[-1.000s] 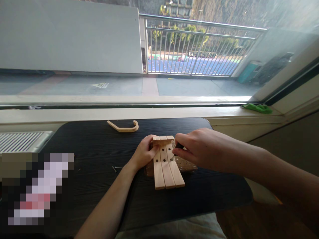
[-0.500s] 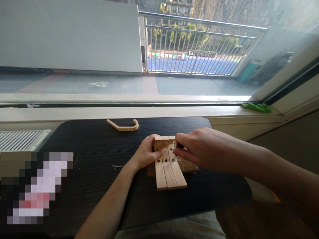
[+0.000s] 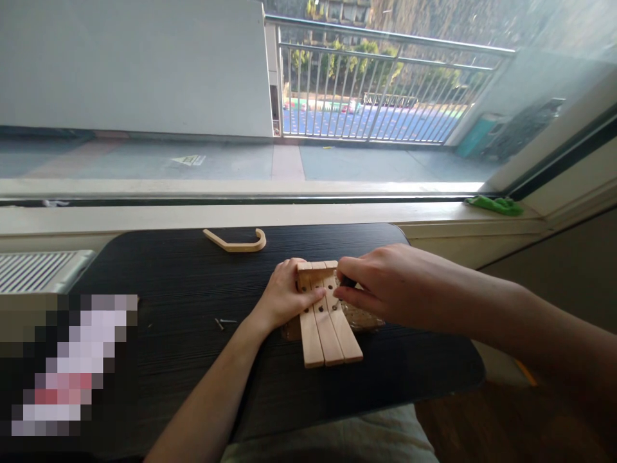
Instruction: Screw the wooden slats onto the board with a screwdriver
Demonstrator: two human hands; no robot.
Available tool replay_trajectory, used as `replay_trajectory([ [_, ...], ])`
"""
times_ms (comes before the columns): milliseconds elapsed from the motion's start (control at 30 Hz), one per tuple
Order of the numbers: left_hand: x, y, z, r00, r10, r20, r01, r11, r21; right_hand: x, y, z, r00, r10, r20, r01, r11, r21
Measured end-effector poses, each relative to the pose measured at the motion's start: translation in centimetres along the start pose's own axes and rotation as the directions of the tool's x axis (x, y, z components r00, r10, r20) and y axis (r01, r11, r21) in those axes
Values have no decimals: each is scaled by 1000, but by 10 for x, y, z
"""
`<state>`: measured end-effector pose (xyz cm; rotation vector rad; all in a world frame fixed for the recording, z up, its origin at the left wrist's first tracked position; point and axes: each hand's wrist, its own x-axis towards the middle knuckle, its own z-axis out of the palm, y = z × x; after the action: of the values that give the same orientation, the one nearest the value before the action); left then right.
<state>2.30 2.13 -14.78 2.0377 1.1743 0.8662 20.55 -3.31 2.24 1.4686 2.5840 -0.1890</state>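
A small wooden piece of three slats (image 3: 328, 341) lies on the black table, its near ends fanned out and its far end raised. Dark screw heads or holes run across it in two rows. My left hand (image 3: 284, 299) is closed around its left side, with the thumb pressed on top of the slats. My right hand (image 3: 371, 280) grips the dark handle of a screwdriver (image 3: 348, 281), whose thin shaft slants down to the right slat, at a hole in the nearer row. Under the slats and to their right is a crinkled clear plastic bag (image 3: 364, 318).
A hook-shaped wooden piece (image 3: 236, 244) rests near the back edge of the table (image 3: 193, 276). Loose screws (image 3: 222, 321) lie left of my left forearm. A blurred-out item (image 3: 77, 360) is at far left. A green cloth (image 3: 496, 205) sits on the windowsill.
My left thumb has slid slightly right across the slats. My right hand stays on the screwdriver at the right slat. The view has shifted a little.
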Motion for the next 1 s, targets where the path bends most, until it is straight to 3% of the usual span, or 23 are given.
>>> replay_trajectory([
  [400,0,1,0,999,-52,1,52,998,18,-1,-3,-8,1000,-20,23,21,999,-47],
  [667,-1,2,-5,995,-45,90,46,999,-14,-3,-1,-6,999,-33,10,33,999,-2],
  [1000,-4,-2,-1,998,-41,43,44,998,-53,-5,1,-7,998,-54,17,54,998,-8],
])
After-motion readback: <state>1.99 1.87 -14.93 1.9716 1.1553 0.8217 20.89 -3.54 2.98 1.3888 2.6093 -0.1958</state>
